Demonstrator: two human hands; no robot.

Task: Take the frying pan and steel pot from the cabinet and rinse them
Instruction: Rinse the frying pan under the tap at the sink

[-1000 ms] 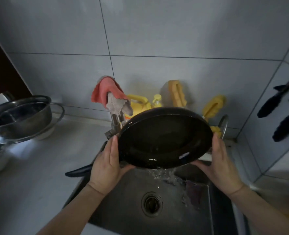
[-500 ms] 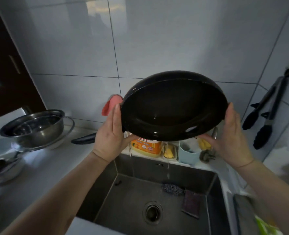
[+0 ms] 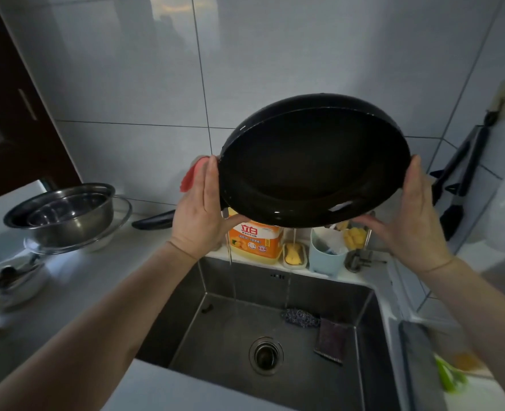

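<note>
Sink (image 3: pixel 192 318) nearest, steel, holding a dark scrubber (image 3: pixel 300 317) and a purple cloth (image 3: pixel 331 339) by the drain. Above it the frying pan (image 3: pixel 313 161), black, wet and glossy, is held tilted with its inside facing the camera, 2 thin water streams dripping off the low edge; handle (image 3: pixel 153 222) points left behind the left hand (image 3: pixel 199 215). Left hand fingers pressed together flat on the rim, thumb under; right hand (image 3: pixel 411 223) same on the opposite rim. Steel pot (image 3: pixel 61 215) on the left counter, smaller bowl nested inside. Detergent bottle (image 3: pixel 255 241) and blue cup (image 3: pixel 324 258) at the back ledge.
</note>
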